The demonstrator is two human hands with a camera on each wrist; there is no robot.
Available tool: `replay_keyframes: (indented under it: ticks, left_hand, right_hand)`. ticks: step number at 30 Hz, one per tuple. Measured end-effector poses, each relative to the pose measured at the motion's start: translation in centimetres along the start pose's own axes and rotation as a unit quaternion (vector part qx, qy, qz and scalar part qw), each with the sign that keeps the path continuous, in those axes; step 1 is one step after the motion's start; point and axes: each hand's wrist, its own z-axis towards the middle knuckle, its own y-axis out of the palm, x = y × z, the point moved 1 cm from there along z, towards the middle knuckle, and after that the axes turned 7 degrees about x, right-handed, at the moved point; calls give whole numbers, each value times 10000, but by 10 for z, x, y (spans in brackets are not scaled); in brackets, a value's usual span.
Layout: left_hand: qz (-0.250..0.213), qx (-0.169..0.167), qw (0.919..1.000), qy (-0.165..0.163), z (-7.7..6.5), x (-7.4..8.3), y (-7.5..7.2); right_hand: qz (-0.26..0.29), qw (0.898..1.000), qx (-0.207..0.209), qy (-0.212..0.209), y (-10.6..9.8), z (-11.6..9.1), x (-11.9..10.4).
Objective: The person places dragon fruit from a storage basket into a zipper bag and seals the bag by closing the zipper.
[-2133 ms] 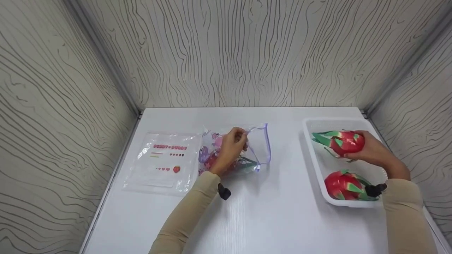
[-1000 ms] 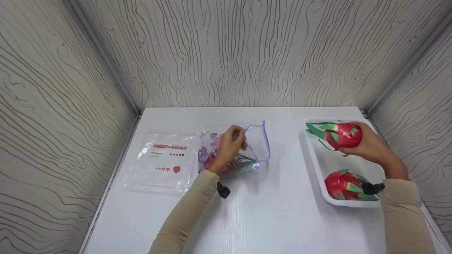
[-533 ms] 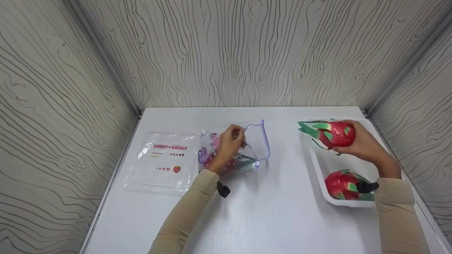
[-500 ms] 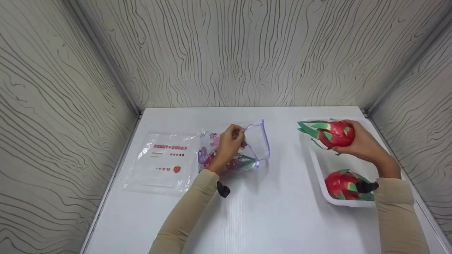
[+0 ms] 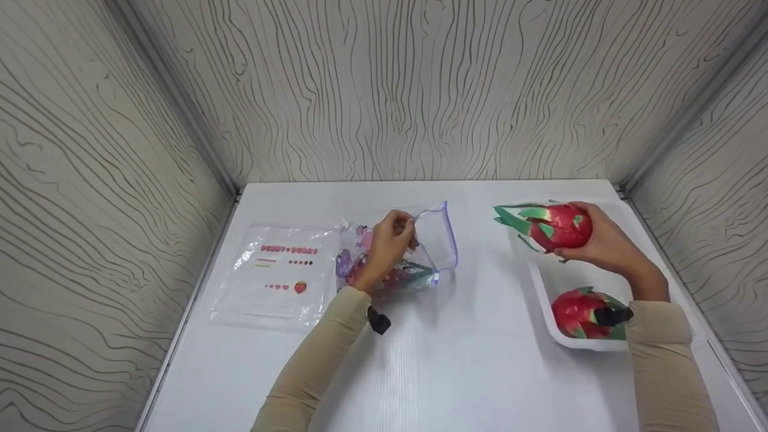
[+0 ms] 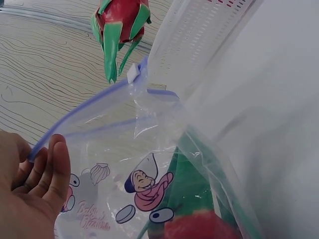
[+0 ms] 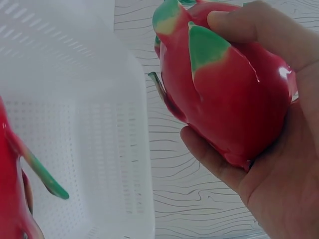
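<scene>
My left hand [image 5: 390, 246] pinches the purple-edged mouth of a clear printed zip bag [image 6: 114, 199], which stands open toward the right. Inside the bag lies a red and green dragon fruit [image 6: 199, 224], partly covered by the hand in the head view. The bag's white slider [image 6: 133, 73] sits at one end of the zip. My right hand [image 5: 606, 240] grips another dragon fruit [image 5: 561, 227] by its round end, green leaves pointing left. It is held above the far left part of a white basket [image 5: 543, 300]. A further dragon fruit [image 5: 576, 312] lies in the basket, partly hidden by the wrist camera.
A flat clear bag [image 5: 276, 306] with red lettering lies on the white table [image 5: 456, 372], left of the printed bag. Wood-patterned panels [image 5: 384, 90] enclose the table at the back and both sides.
My right hand has lifted the dragon fruit and moved it left, so its leaves now reach past the basket's left rim. My left hand stays on the bag's mouth, which has shifted slightly.
</scene>
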Motion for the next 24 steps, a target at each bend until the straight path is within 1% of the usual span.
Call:
replay_keyframes:
  ticks: [8, 16, 24]
  left_hand:
    - [-69, -62, 9999, -102, 0, 1, -1]
    - [112, 4, 9998, 164, 3, 2, -1]
    - [80, -17, 9999, 111, 1, 1, -1]
  right_hand:
    - [46, 9999, -123, 96, 7, 4, -10]
    - [203, 9997, -148, 55, 13, 6, -20]
    - [268, 9994, -198, 15, 20, 7, -27]
